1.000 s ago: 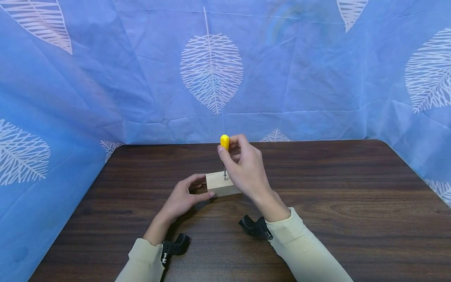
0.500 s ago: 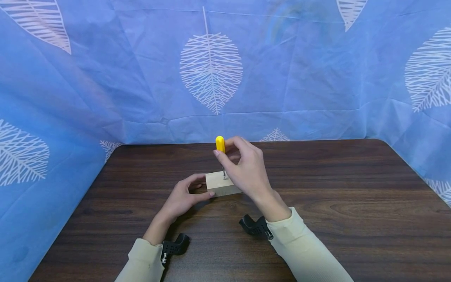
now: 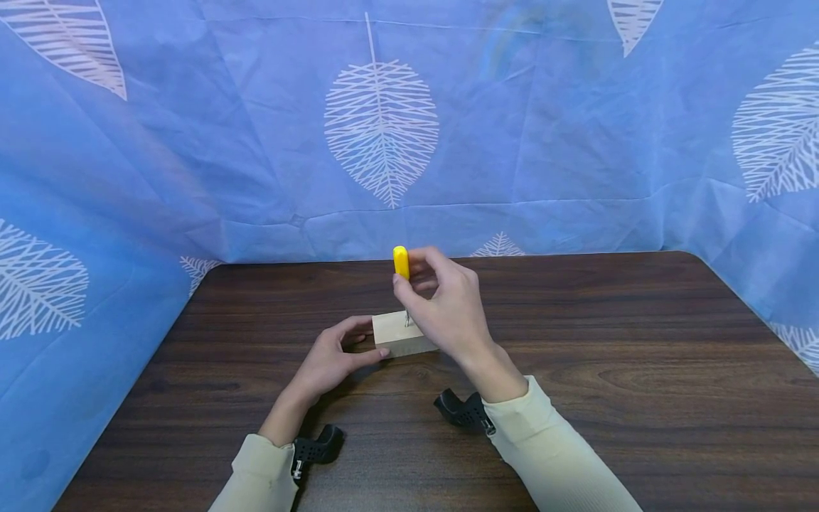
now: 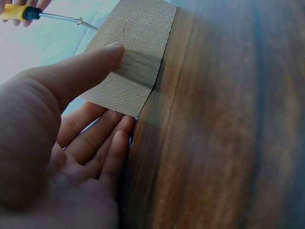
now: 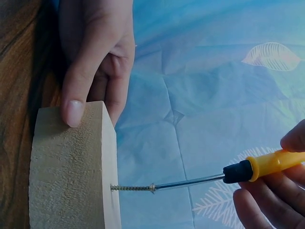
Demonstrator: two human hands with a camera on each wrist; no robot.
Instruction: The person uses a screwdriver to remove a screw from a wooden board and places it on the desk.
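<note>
A pale wooden block (image 3: 404, 346) lies on the dark table, its left end gripped between the thumb and fingers of my left hand (image 3: 329, 359). From the block's top face stands a screw (image 5: 133, 188), its threads mostly exposed and its point at the wood. The steel shaft of a screwdriver (image 5: 267, 164) meets the screw's head. My right hand (image 3: 451, 306) pinches the yellow handle between thumb and fingers, above the block. In the left wrist view, the thumb presses the block's near side (image 4: 138, 62) and the fingers reach round its end.
The brown wood-grain table (image 3: 608, 355) stretches to both sides of the block. Behind it hangs a blue cloth (image 3: 544, 142) with white leaf prints. Black wrist mounts (image 3: 320, 444) stick out from both cream sleeves (image 3: 557, 441).
The screwdriver's handle has tipped left and then come slightly back, while my right thumb and fingers shifted on it. The left hand and the block have stayed in place.
</note>
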